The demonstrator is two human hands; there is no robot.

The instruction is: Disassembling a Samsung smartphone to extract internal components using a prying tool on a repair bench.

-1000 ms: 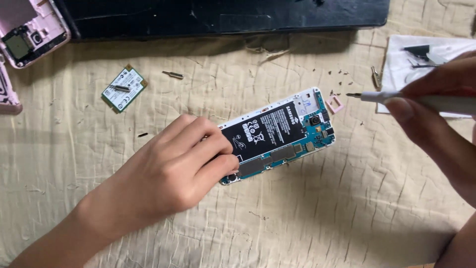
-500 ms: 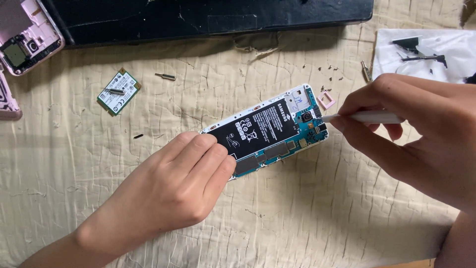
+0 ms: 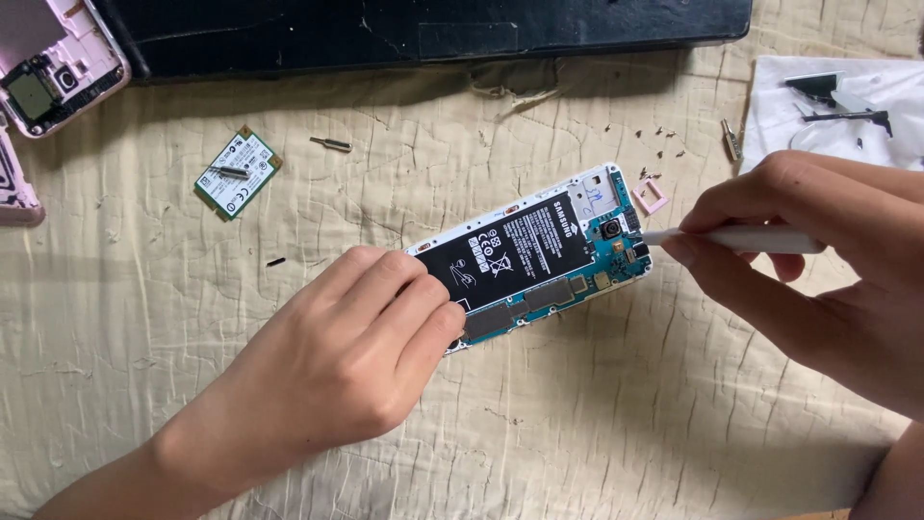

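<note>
My left hand (image 3: 337, 371) lies flat with its fingertips pressing the lower-left end of the opened phone (image 3: 534, 260), while my right hand (image 3: 828, 260) is closed around a white screwdriver (image 3: 741, 239) whose tip meets the phone's upper-right corner, beside the camera module. The phone lies back-up between my two hands on the cream quilted cloth (image 3: 626, 424), black battery (image 3: 515, 255) exposed, its long axis running diagonally from lower left to upper right, camera end toward my right hand. Farther out lie a small pink tray (image 3: 651, 195) just beyond that corner, a green circuit card (image 3: 238, 172) to the upper left, and a pink phone shell (image 3: 48, 67) at the top-left edge.
</note>
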